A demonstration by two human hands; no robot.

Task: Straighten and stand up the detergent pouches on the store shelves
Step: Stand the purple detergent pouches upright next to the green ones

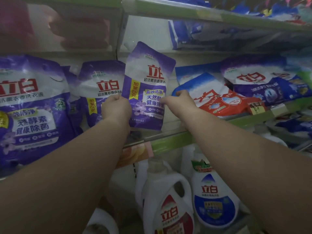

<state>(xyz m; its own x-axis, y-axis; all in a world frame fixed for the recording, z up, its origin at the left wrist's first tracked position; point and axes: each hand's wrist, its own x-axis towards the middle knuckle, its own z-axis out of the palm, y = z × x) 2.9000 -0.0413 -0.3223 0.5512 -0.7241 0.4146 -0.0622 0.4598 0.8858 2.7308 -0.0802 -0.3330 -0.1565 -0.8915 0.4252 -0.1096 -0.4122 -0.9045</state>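
Note:
A purple and white detergent pouch (147,81) stands nearly upright on the middle shelf, its top tilted slightly right. My left hand (116,108) grips its left edge and my right hand (179,103) grips its right edge. Just left of it stands a second purple pouch (101,85), partly hidden by my left hand. A large purple pouch (32,105) fills the far left. To the right, a blue, white and red pouch (212,97) lies flat, leaning back.
The green shelf edge (170,141) runs below the pouches. Another purple pouch (260,81) lies tilted at far right, with a yellow price tag (256,108) nearby. White detergent bottles (168,200) stand on the lower shelf. Blue pouches (185,34) sit on the upper shelf.

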